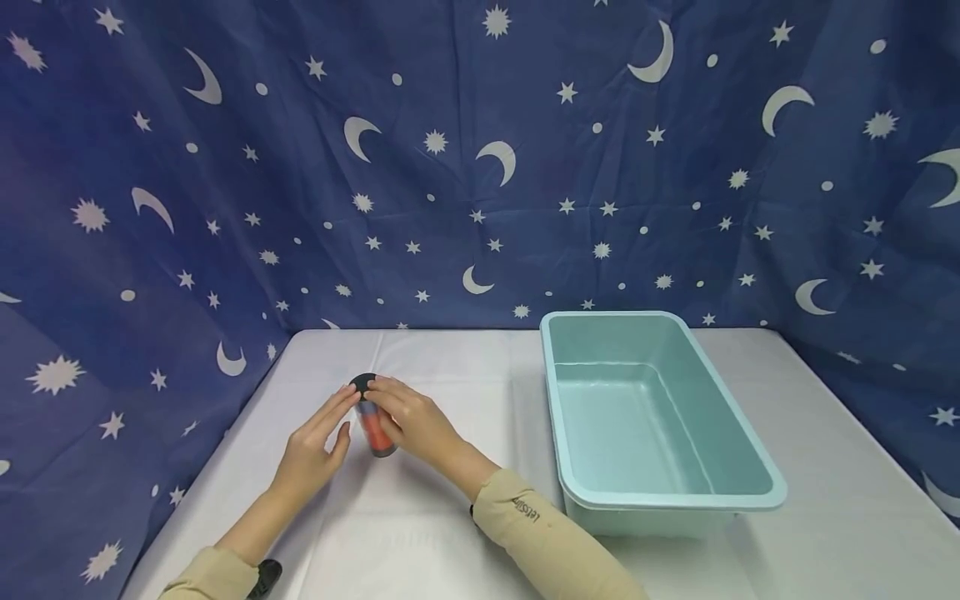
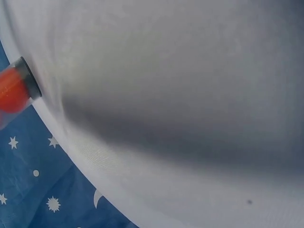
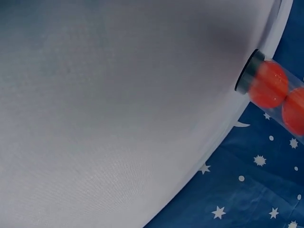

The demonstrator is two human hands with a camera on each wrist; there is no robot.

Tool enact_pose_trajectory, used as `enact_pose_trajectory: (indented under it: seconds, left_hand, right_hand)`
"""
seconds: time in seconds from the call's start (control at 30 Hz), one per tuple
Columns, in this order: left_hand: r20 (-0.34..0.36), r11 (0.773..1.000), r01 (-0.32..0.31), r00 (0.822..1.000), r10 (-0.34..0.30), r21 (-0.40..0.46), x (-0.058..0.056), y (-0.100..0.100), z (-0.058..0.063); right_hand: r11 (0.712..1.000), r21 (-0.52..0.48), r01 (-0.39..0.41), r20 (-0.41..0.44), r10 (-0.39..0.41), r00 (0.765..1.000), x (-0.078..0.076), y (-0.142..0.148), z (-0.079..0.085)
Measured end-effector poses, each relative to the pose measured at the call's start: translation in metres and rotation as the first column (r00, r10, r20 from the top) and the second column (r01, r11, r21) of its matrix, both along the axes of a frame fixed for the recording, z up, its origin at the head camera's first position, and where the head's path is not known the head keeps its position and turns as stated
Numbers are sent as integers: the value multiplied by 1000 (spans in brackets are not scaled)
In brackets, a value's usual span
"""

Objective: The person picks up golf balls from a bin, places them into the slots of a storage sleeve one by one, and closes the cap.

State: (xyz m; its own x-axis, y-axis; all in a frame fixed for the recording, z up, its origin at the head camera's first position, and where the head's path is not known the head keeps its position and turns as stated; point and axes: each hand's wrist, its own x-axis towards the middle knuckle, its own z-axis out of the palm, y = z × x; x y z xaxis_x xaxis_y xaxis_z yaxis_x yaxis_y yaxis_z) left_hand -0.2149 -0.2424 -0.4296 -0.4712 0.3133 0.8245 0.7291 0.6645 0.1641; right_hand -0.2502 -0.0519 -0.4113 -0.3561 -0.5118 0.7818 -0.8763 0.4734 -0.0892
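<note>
A clear tube (image 1: 377, 432) with orange balls inside and a black lid (image 1: 363, 383) stands upright on the white table, left of the middle. From the left, my left hand (image 1: 309, 454) touches the lid with nearly straight fingertips, its thumb apart from the tube. My right hand (image 1: 420, 421) comes from the other side, fingers stretched over the lid and thumb overlapping the tube's side. In the left wrist view the tube's dark base (image 2: 29, 78) and one orange ball (image 2: 12, 91) show. The right wrist view shows two orange balls (image 3: 269, 85) above that base; both hands are outside the wrist views.
A light blue plastic basin (image 1: 663, 502) sits on the table to the right of my right forearm. The white tablecloth (image 1: 450, 358) reaches back to a dark blue curtain (image 1: 420, 275) with moons and stars, which also hangs along the left and right sides.
</note>
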Motion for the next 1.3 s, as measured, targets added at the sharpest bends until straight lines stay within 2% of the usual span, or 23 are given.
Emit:
enact_pose_trajectory:
  seconds: [0.1, 0.27, 0.5, 0.6, 0.7, 0.83, 0.93, 1.1, 1.3]
  left_hand:
    - [-15, 1000, 11, 1000, -11, 15, -2, 0, -3]
    - [-48, 1000, 24, 999, -23, 10, -4, 0, -3]
    - [-18, 999, 16, 1000, -17, -33, -1, -7, 4]
    - [-3, 999, 20, 1000, -20, -45, 1, -9, 4]
    - [26, 999, 9, 1000, -8, -50, 3, -11, 4]
    - [40, 998, -13, 999, 16, -59, 3, -12, 9]
    - [29, 998, -20, 999, 22, -63, 0, -11, 15]
    - [38, 996, -24, 999, 28, -90, -1, -9, 28]
    - [23, 995, -15, 1000, 18, -103, 3, -7, 41]
  right_hand:
    - [1000, -7, 0, 1, 0, 1000, 0, 0, -1]
    - [1000, -3, 20, 71, -20, 997, 3, -2, 2]
    - [981, 181, 75, 188, -109, 976, 14, -9, 18]
    - [968, 241, 70, 263, -135, 955, 21, -8, 24]
    - [966, 243, 89, 316, -166, 934, 33, -4, 30]
    - [955, 246, 166, 289, -236, 928, 52, 5, 39]
    - [945, 273, 183, 267, -257, 929, 66, 15, 50]
    - [953, 274, 126, 327, -215, 920, 81, 36, 72]
    - [986, 168, 20, 410, -88, 908, 103, 74, 94]
